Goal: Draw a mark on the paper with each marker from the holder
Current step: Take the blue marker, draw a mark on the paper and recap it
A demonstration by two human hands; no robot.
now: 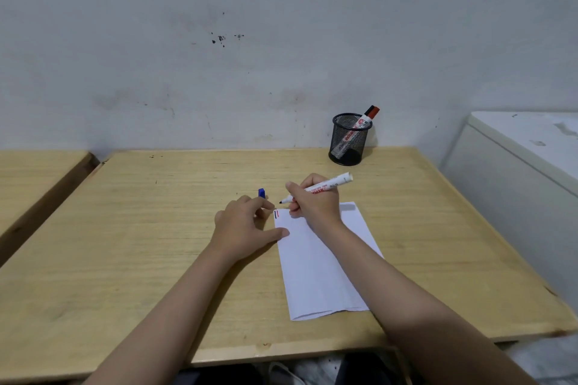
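A white sheet of paper lies on the wooden table, with a short red mark and a short dark mark at its far left corner. My right hand grips an uncapped white marker, its dark tip hovering just beyond that corner. My left hand rests on the table with the thumb on the paper's left edge and holds a blue cap in its fingertips. A black mesh holder at the back of the table contains two markers, red and black caps sticking out.
A second wooden table stands to the left across a narrow gap. A white cabinet sits close to the table's right side. The wall rises directly behind the holder. Shoes show below the table's front edge.
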